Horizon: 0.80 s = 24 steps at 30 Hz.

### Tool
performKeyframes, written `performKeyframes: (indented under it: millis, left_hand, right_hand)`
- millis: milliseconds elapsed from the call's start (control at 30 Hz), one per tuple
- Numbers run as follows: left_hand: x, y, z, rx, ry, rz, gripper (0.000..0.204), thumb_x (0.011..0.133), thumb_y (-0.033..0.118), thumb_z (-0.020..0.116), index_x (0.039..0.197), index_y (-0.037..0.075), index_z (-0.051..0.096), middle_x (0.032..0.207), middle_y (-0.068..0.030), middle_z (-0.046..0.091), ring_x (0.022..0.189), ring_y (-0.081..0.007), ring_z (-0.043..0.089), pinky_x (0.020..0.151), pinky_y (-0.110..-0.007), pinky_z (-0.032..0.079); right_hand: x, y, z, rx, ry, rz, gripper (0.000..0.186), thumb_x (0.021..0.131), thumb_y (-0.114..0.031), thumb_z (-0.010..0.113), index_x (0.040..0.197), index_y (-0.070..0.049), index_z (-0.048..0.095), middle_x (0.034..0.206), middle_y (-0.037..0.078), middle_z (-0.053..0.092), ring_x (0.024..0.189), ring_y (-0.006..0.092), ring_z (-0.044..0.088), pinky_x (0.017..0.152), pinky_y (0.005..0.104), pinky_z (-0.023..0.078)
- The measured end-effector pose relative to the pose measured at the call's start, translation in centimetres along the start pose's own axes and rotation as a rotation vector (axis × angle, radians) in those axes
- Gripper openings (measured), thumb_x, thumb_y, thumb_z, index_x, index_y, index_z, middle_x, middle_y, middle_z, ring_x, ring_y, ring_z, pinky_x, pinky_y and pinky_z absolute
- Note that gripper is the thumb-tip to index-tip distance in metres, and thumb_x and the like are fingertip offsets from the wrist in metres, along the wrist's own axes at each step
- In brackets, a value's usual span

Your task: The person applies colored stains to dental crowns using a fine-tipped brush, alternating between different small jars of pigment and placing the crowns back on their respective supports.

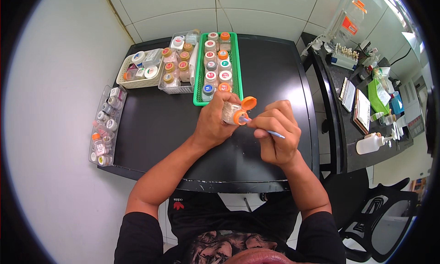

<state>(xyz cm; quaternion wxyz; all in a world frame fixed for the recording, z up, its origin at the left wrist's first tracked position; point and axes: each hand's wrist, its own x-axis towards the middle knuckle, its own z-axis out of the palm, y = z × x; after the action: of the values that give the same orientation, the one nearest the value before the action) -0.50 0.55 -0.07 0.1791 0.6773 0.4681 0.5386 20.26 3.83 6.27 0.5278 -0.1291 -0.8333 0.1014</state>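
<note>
My left hand (211, 124) is closed around a small clear jar (229, 112) of pale contents, tilted toward the right, with its orange flip lid (249, 103) open. My right hand (279, 126) pinches a slim light-blue tool (276, 134), whose far end is at the jar's orange-rimmed mouth; whether it reaches inside is hard to tell. Just beyond my hands, a green basket (198, 67) holds several jars with coloured caps.
A clear organiser (178, 91), a cream basket (126, 83) and a long clear tray (96, 103), all holding containers, line the black table (160, 163). A dark side desk (341, 154) at right carries bottles, palettes and brushes; a chair (389, 209) stands below it.
</note>
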Motion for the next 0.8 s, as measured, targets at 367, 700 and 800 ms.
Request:
performKeyframes:
  millis: [367, 700, 800]
  left_hand:
    - [1.3, 0.8, -0.6, 0.090, -0.022, 0.239, 0.064, 0.088, 0.005, 0.088, 0.146, 0.003, 0.061, 0.140, -0.0167, 0.068, 0.129, -0.0363, 0.070, 0.111, -0.044, 0.055]
    - [1.1, 0.5, -0.4, 0.168, 0.013, 0.187, 0.058, 0.086, 0.007, 0.089, 0.139, 0.004, 0.068, 0.134, -0.0137, 0.074, 0.124, -0.0337, 0.073, 0.107, -0.044, 0.058]
    - [1.1, 0.3, -0.5, 0.181, 0.019, 0.165, 0.062, 0.083, 0.007, 0.091, 0.140, 0.005, 0.068, 0.131, -0.0134, 0.073, 0.122, -0.0346, 0.072, 0.107, -0.044, 0.057]
  right_hand:
    - [-0.2, 0.2, -0.1, -0.048, 0.069, -0.025, 0.020, 0.086, -0.020, 0.086, 0.100, -0.008, 0.079, 0.091, 0.002, 0.073, 0.085, 0.0257, 0.062, 0.083, 0.0417, 0.045]
    - [0.3, -0.1, -0.1, -0.221, 0.031, -0.054, 0.021, 0.080, -0.017, 0.087, 0.096, -0.010, 0.075, 0.089, 0.000, 0.070, 0.086, 0.0247, 0.062, 0.086, 0.0417, 0.042]
    - [0.2, 0.0, 0.2, -0.144, 0.010, -0.033, 0.019, 0.082, -0.016, 0.086, 0.097, -0.011, 0.076, 0.089, -0.001, 0.071, 0.085, 0.0239, 0.061, 0.086, 0.0418, 0.042]
